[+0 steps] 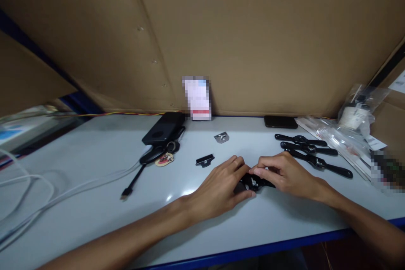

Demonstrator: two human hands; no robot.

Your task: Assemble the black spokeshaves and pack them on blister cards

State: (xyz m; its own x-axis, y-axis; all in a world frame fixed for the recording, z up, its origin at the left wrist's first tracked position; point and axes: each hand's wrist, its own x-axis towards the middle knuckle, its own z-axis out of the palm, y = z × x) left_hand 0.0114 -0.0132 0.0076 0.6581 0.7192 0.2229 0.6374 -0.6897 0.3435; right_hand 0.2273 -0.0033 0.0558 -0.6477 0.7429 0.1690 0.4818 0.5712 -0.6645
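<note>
Black bracket piece [253, 182], small and carrying a silvery wing nut at its middle, lies low on the pale bench [95, 202] near its blue front edge, pinched between both hands. From its 9 o'clock side the left hand [221, 185] curls round it, thumb underneath and fingers bent over the top, closed on its left end. From 3 o'clock the right hand [284, 175] meets it, fingertips pressed together on the nut and the right end, so both hands grip the same piece and touch each other above it.

Just beyond the left hand, at about 11 o'clock from the piece, a second short black bracket [205, 160] rests alone on the bench. Farther on, at 12 o'clock, lies a small grey metal plate [221, 137]. At 2 o'clock from the hands, three long black arms [311, 154] lie side by side, near the right hand but apart from it. Beyond them, at 3 o'clock, clear plastic bags [357, 112] and papers pile up by the wall.

Out at 10 o'clock sit a key fob with a coloured tag [163, 157], a black power bank [164, 127] and a black cable [133, 183]; white cables [63, 194] run off toward 9 o'clock. At the far edge a dark phone [280, 122] lies flat, and a blurred card [198, 98] leans on the cardboard wall [253, 29].
</note>
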